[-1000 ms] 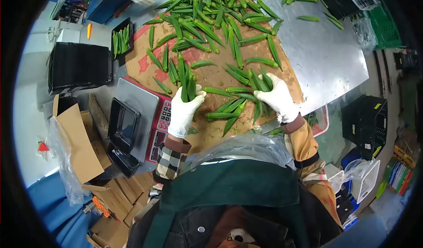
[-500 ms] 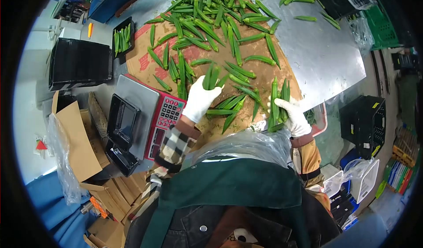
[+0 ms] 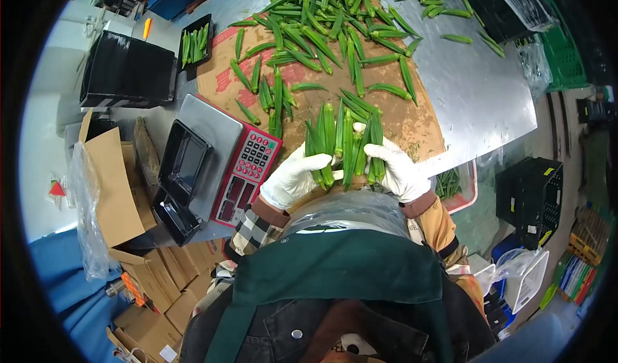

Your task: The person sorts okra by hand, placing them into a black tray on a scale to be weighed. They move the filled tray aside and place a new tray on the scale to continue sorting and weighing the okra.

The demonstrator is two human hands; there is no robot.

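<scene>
In the head view both grips are pressed shut on one okra bunch: the left hand wraps the near ends of the pods on its side, and the right hand clasps those on the other. The gloved fingers almost meet beneath. The bunch is held just over the near edge of the cardboard on the desk, close to the person's chest and just beside the scale. The pods stand side by side, fanned a little. Their long axes run away from the person toward the loose okra, but I cannot tell whether stems or tips lead. Such pods are likely light, firm and ridged, and the thin ends would snap or bruise under a hard squeeze. A gentle hold round the thick lower half should therefore suit them best. A tray of okra lies well apart, beyond the scale.
</scene>
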